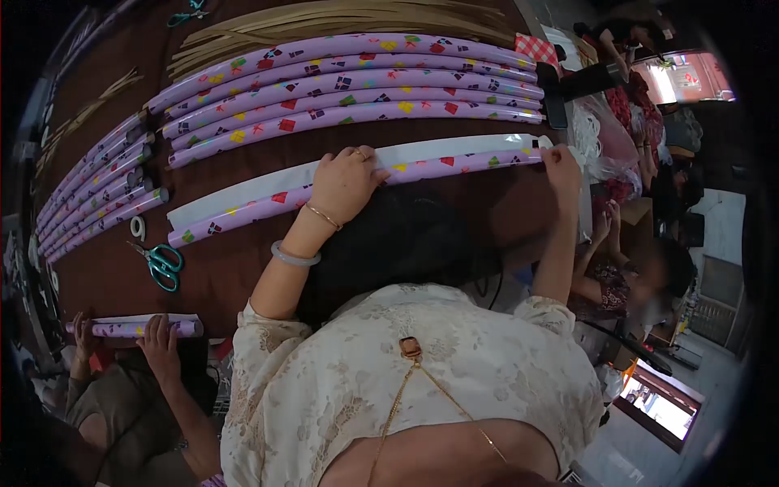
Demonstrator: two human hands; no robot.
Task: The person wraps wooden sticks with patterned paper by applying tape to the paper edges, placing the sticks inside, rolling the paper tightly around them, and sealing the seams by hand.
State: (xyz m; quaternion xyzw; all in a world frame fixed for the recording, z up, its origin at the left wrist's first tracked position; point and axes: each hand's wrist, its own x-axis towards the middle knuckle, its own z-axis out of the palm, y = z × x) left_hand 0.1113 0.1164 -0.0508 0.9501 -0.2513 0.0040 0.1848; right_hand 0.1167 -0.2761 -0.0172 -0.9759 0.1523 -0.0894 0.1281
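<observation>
A roll of purple wrapping paper (pixel 454 165) with colourful printed gift shapes lies across the table in front of me. Its loose white-backed sheet (pixel 243 195) stretches out flat along the far side. My left hand (pixel 345 185) curls over the middle of the roll, fingers closed around it and the paper's edge. At the right end, my right hand (pixel 561 169) pinches the roll's tip between thumb and fingers; the fingertips are partly hidden.
Finished purple rolls (pixel 349 85) lie side by side beyond, near brown paper strips (pixel 341 20). Another stack of rolls (pixel 101 191) is at left, with green-handled scissors (pixel 162 264) and a tape roll (pixel 138 229). A co-worker's hands (pixel 161 345) handle another roll at lower left.
</observation>
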